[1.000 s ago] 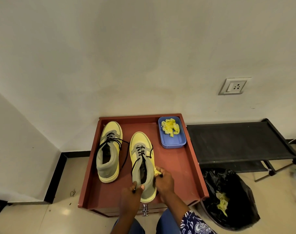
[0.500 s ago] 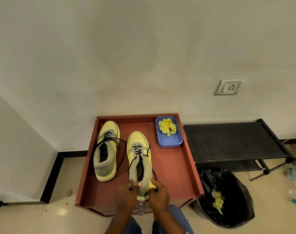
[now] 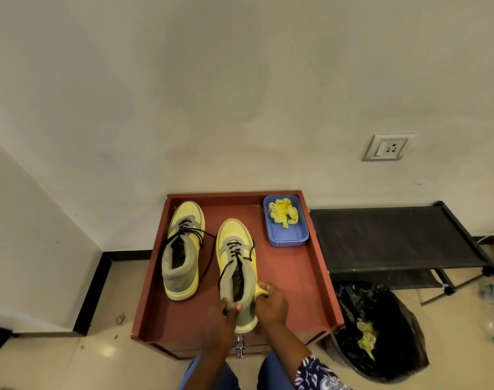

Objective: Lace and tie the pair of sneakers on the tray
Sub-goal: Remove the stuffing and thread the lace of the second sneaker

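A: Report grip status, nearest items first

B: My left hand (image 3: 222,319) pinches the grey padded collar of the near yellow-and-grey sneaker (image 3: 237,266) at its left heel side, thumb on the collar edge, with the black lace (image 3: 222,273) running down to that same spot. My right hand (image 3: 271,302) grips the collar's right side, fingers curled round a scrap of crumpled yellow paper (image 3: 260,288) at the shoe's opening

A: Sneaker position?

B: Heel toward me, toe toward the wall, standing on the floor of the red-brown wooden tray (image 3: 291,291), right of centre. Its lace is threaded through the lower eyelets and untied

A: Second unit?

B: The other yellow-and-grey sneaker (image 3: 182,249) stands to the left, parallel, apart from the first, its black lace loose and trailing onto the tray

A: Farther items?

B: A blue rectangular plastic container (image 3: 286,235) holding yellow paper wads sits in the tray's far right corner. To the right of the tray: a black bin bag (image 3: 381,333) near me, a black low rack (image 3: 395,237) beyond it. A white wall socket (image 3: 388,147) is above
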### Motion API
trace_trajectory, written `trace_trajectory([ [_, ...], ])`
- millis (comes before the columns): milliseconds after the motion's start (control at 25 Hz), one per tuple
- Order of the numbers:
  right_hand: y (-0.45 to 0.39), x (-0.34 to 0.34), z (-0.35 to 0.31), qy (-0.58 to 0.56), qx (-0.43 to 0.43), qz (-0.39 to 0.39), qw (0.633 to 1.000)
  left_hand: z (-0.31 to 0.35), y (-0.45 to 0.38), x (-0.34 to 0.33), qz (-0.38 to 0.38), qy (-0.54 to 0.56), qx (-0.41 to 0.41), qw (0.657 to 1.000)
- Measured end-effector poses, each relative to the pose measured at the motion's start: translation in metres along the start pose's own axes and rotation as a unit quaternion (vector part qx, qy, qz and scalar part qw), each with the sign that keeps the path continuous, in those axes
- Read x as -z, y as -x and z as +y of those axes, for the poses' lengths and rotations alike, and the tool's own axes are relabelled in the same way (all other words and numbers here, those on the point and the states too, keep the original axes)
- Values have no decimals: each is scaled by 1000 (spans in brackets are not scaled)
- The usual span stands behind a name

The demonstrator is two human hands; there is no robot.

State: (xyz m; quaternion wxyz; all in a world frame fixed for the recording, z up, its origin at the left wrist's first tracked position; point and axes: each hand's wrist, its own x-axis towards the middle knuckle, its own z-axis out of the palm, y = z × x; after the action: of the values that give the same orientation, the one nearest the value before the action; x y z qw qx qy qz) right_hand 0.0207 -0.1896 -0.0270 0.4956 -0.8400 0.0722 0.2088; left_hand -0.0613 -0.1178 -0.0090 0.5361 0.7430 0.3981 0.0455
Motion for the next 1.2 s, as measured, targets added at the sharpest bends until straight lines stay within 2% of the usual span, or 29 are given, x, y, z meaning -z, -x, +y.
trace_trajectory([
  [240,-14,11,-21,96,92,-62,989,-6,-8,4,-47,-91,-50,993],
  [320,-11,11,-16,101,97,-67,988,-10,-4,7,-44,-92,-70,992],
  [600,2,10,6,55,53,-69,995,-23,-2,15,-63,-131,-131,981],
  [960,21,5,14,-5,16,-41,999,-3,-8,14,-26,-172,-200,964],
  [1200,33,-5,18,-31,-25,-16,999,1,-13,7,-27,-222,-194,955],
])
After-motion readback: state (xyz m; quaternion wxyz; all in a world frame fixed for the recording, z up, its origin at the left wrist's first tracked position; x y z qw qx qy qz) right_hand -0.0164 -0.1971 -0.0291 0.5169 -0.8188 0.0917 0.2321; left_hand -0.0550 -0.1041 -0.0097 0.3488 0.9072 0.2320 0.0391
